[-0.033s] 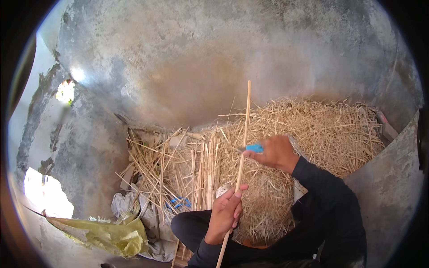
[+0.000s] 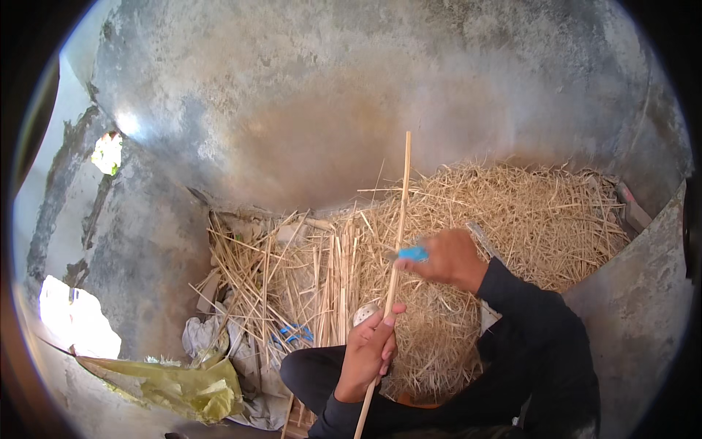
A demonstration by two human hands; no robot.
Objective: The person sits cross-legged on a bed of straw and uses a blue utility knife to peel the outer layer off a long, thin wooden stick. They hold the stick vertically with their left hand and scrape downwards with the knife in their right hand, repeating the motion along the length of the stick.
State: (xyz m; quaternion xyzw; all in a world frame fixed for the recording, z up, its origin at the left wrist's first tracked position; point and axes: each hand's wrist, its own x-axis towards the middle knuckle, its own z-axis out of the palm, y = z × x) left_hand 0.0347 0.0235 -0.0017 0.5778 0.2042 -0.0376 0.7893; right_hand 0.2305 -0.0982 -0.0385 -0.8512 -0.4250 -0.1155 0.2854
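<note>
My left hand (image 2: 369, 351) is closed round the lower part of a long, pale bamboo strip (image 2: 404, 186), which stands steeply tilted in front of me. My right hand (image 2: 446, 257) grips a small knife with a blue handle (image 2: 413, 253); motion blurs it. Its short grey blade meets the strip a little above my left hand, and my right thumb lies close to the strip. Beside my left fingers is a pale, rounded, speckled object (image 2: 364, 313), partly hidden.
Thin shavings (image 2: 526, 219) pile up at the right and below my right hand. Split strips (image 2: 340, 274) lie left of centre, near a blue item (image 2: 294, 333). A yellow-green sheet (image 2: 175, 384) lies at lower left. A stained concrete wall (image 2: 351, 95) rises behind.
My right hand and the knife have shifted slightly down along the strip, toward my left hand. My left hand and the strip stay in place.
</note>
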